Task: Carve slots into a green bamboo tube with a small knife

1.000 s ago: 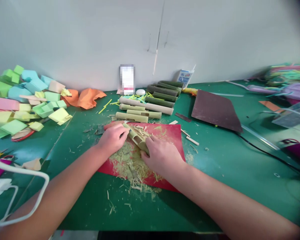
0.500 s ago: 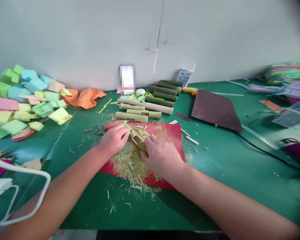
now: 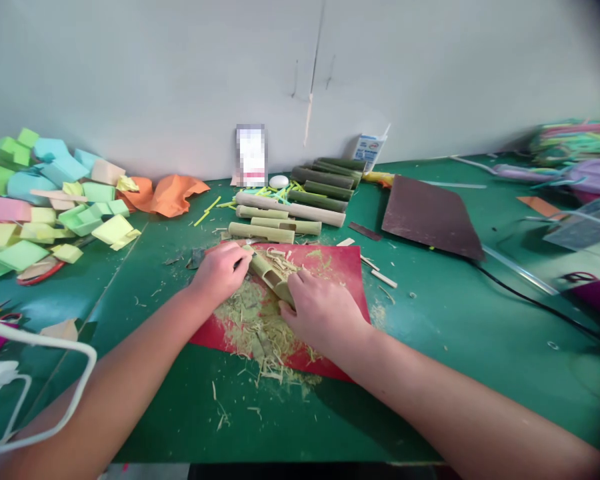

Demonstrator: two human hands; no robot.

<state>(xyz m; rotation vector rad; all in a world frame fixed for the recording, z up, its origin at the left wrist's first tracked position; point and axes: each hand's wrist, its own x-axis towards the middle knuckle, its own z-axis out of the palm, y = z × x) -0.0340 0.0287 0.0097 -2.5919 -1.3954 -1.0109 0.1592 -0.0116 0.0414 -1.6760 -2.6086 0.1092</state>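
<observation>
A pale bamboo tube [image 3: 263, 270] with a rectangular notch cut in its side lies slanted over a red mat [image 3: 347, 267]. My right hand [image 3: 323, 310] is closed around its near end. Beside the tube's far end is my left hand [image 3: 223, 270], fingers curled in; a small dark edge shows between them, too little to name. Bamboo shavings and dust [image 3: 265, 333] cover much of the mat. Behind my left hand lies a tool with a brown handle, mostly hidden.
Several bamboo tubes [image 3: 317, 210], some notched, lie in a row behind the mat. Left are folded paper pieces [image 3: 80, 217] and orange paper [image 3: 173, 195]. A dark brown board [image 3: 430, 217] lies right. A white cable [image 3: 87, 373] crosses near my left forearm.
My left hand has shifted slightly left, off the far end of the bamboo tube, baring more of it. My right hand keeps its hold. The view has moved a little.
</observation>
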